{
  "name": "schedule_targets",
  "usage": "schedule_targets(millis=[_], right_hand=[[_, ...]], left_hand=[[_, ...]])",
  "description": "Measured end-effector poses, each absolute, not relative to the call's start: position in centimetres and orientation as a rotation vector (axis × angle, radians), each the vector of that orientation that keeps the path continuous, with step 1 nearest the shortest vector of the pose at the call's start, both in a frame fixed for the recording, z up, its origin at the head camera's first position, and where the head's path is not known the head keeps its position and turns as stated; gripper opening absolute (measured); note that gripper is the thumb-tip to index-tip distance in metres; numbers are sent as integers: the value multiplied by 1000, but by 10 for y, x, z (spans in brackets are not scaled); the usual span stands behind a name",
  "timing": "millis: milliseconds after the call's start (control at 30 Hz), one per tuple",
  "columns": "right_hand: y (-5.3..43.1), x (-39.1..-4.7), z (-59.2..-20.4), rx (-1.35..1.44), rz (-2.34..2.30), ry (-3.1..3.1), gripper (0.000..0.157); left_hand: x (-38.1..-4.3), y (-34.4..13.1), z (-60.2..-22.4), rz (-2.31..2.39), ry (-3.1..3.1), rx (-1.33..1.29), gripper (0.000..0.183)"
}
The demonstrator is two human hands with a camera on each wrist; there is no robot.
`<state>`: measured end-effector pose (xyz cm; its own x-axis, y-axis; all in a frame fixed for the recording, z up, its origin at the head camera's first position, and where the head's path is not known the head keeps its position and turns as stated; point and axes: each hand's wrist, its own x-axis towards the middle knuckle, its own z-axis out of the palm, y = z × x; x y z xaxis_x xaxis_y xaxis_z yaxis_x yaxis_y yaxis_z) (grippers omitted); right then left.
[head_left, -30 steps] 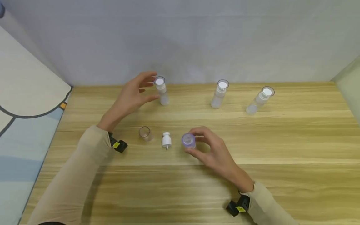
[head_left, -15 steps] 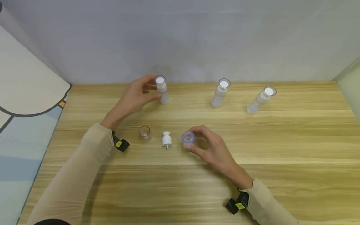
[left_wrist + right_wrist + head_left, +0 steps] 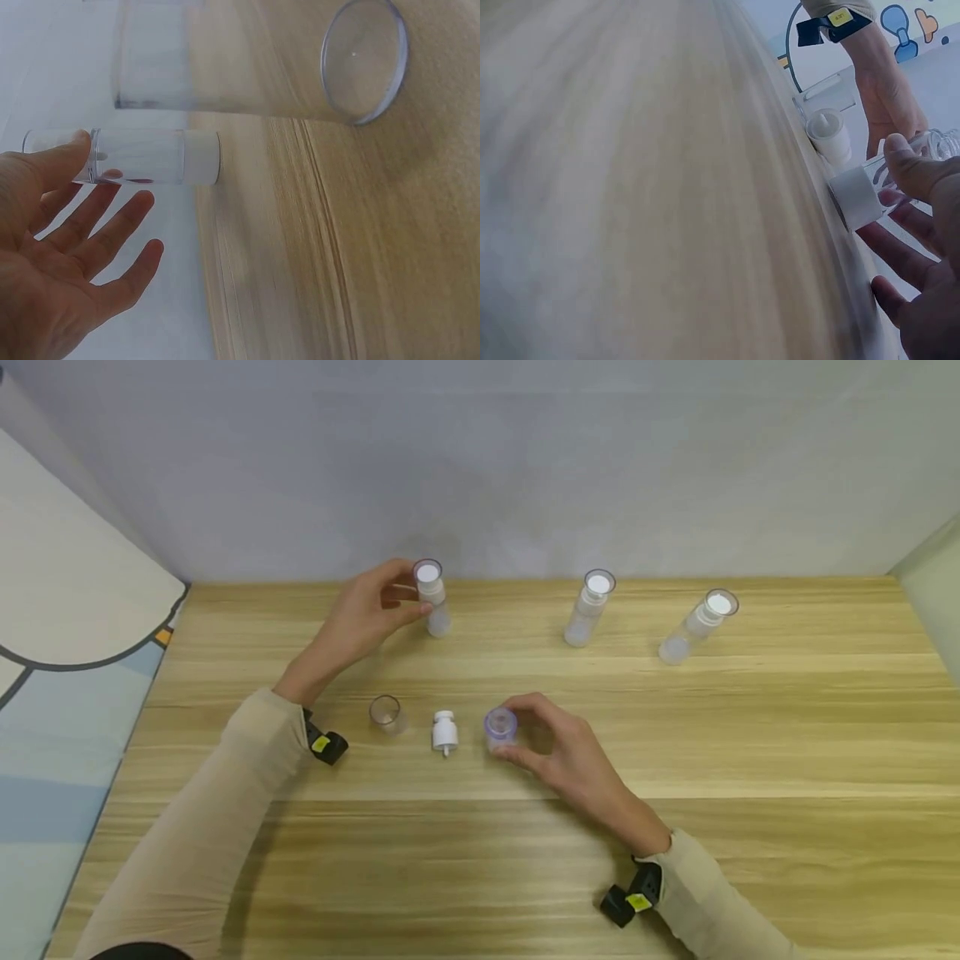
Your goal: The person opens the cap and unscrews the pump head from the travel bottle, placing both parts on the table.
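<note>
My left hand (image 3: 373, 608) pinches a clear, white-topped pump bottle (image 3: 438, 620) at the back left of the table, thumb and forefinger at its collar. That bottle (image 3: 154, 156) stands upright, and the other left fingers are spread beside it in the left wrist view. Nearer the front, my right hand (image 3: 566, 752) holds an uncapped clear bottle (image 3: 501, 727) between thumb and fingers. Its white base (image 3: 856, 199) and threaded neck show in the right wrist view. Left of it lies a white pump head (image 3: 444, 732), then a clear cap (image 3: 387, 714) with its open rim upward.
Two more capped pump bottles, one in the middle (image 3: 587, 610) and one to the right (image 3: 697, 627), stand along the back of the wooden table (image 3: 480, 877). A pale wall (image 3: 510, 477) rises behind them. A patterned cloth (image 3: 82, 735) borders the left side.
My left hand has moved in from beside the back-left bottle and brought thumb and forefinger onto it. My right hand keeps its hold on the uncapped bottle, which has tilted slightly.
</note>
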<state>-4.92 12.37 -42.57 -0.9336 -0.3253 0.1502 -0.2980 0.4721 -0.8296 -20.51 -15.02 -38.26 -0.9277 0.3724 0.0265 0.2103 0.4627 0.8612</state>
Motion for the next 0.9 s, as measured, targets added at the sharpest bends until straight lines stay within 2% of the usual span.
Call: schedule_targets(millis=[667,900], right_hand=[[124,-50,-427,-641,-1453,2674,48],[124,-49,-427,-673,-1460,2638,61]], left_hand=[[-204,-154,-381,1470,2529,477,43],[-202,-157,-381,1477,2521,471,44]])
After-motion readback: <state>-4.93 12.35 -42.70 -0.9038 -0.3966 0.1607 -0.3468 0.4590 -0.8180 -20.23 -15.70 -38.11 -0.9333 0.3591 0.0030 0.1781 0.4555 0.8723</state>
